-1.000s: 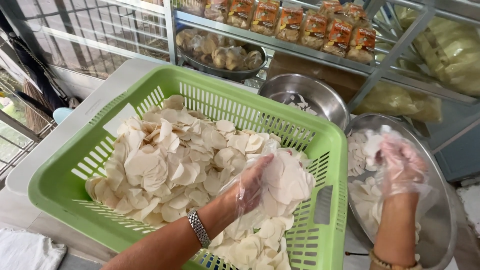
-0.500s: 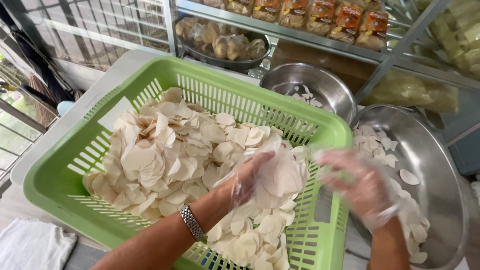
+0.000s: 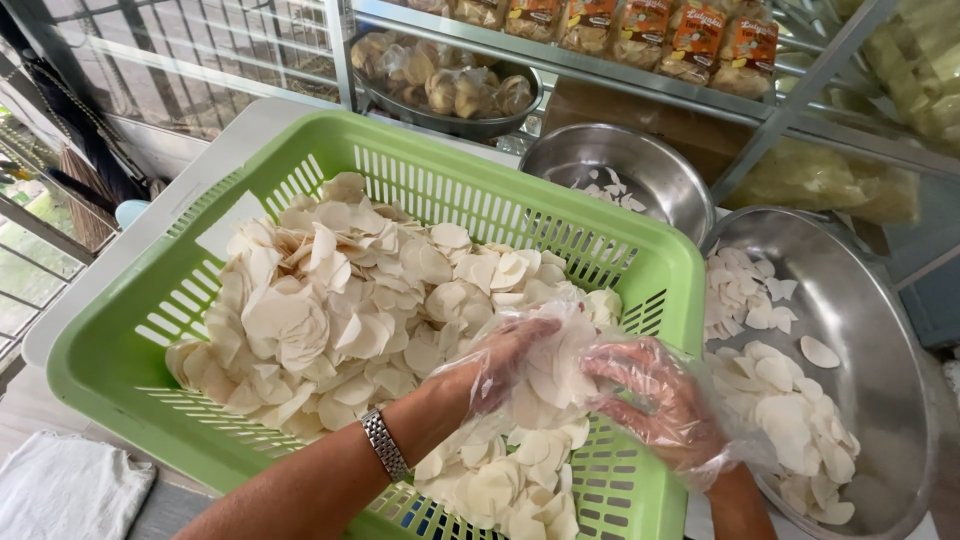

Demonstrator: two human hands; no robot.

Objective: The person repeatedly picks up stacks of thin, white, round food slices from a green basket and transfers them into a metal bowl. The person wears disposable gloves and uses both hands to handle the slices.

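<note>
- We cup our left hand (image 3: 500, 365) and right hand (image 3: 655, 400), fingers loosely curled around chips (image 3: 540, 375).
- Most chips fill the basket (image 3: 130, 350); fewer lie in the right pan (image 3: 880, 330).

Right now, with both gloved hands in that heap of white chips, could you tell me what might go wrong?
The chips are thin and look brittle, so the left hand and right hand could crack them if they squeeze. The green basket overlaps the steel pan, so pieces may drop between them. The loose plastic gloves might snag on the basket's slots.
</note>
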